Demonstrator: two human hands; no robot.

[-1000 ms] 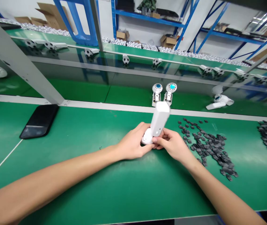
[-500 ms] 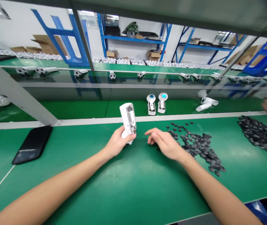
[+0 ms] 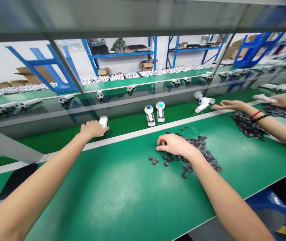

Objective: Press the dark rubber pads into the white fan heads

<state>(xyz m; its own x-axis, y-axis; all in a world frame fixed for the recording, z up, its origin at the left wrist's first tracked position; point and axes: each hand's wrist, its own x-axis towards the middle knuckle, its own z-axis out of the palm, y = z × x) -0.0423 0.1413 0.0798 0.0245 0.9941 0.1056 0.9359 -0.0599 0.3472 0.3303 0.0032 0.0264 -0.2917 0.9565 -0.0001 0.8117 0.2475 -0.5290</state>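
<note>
A white plastic housing (image 3: 103,122) sits at the tabletop's (image 3: 112,201) far edge, on the white edge strip (image 3: 135,137), with the left hand (image 3: 92,130) cupped over it. The right hand (image 3: 174,144) lies spread on loose dark hexagonal pieces (image 3: 198,150); whether it grips any is unclear. A careless nudge could tip the housing off the edge or scatter pieces.

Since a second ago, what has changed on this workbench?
The left hand has carried the white plastic casing forward past the white strip and rests on it. The right hand has let go of the casing and moved onto the dark pieces. The two white units with blue dials stayed where they were.
</note>
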